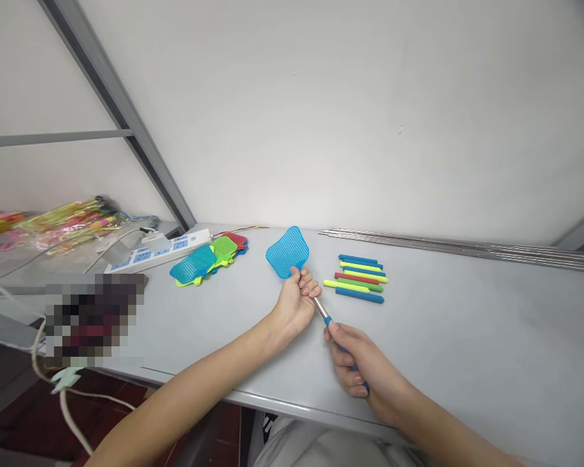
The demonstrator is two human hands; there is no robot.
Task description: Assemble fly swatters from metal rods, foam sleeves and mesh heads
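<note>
1. The left arm reaches in from the lower left, almost straight, and its left hand (298, 299) stands above the desk (467, 344) with knuckles curled and thumb pointing away from the body.
2. That hand's grip is closed around the swatter (292, 254) at the neck, just below the head (286, 250), thumb laid along it and fingers wrapped over.
3. The right arm slants in from the lower right; the right hand (357, 360) is nearer the body and lower in the view.
4. Its grip is folded around the blue handle (328, 320), thumb on top, the handle's tail showing beyond the fingers.
5. The swatter thus lies between both hands, over the desk's middle, its head up and to the left.
6. The head is a blue, finely perforated sheet with rounded corners and wavy sides; a smooth, shiny metal shaft (322, 308) shows between the hands.
7. Beside the right hand, slim round sticks (363, 287) in blue, yellow, red and green lie roughly parallel.
8. Left of the swatter, perforated spare heads (194, 264) overlap by a white power strip (194, 241).
9. Thin metal rods (467, 249) lie along the wall (370, 130).
</note>
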